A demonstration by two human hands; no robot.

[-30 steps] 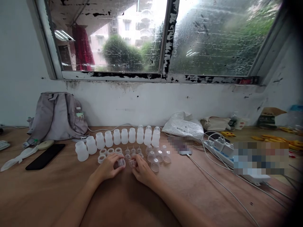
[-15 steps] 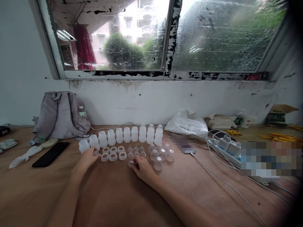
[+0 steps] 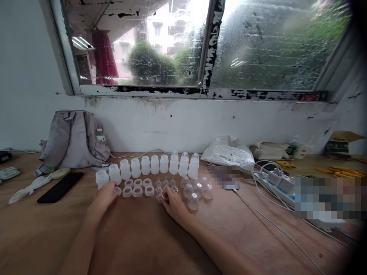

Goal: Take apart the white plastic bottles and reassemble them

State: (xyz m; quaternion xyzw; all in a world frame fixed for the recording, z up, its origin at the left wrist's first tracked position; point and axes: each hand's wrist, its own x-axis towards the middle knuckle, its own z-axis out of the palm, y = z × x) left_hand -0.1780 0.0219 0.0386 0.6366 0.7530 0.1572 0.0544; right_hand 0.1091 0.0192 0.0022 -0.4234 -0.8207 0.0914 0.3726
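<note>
Clear bottle nipples stand in rows on the table. At their near side, my right hand pinches one nipple between thumb and fingers. My left hand is closed on a translucent collar ring, partly hidden by the fingers, in front of the leftmost bottles. Between the hands lie several more collar rings in two rows. Frosted baby bottles form a line behind them, and the ones at the right end have clear caps on. Dome caps are grouped right of my right hand.
A grey backpack leans on the wall at the left, with a black phone before it. Plastic wrapping lies behind the caps. White cables and a power strip spread across the right side.
My left hand has come down slightly toward the table with the collar ring. My right hand stays at the same nipple. The view has shifted a little.
</note>
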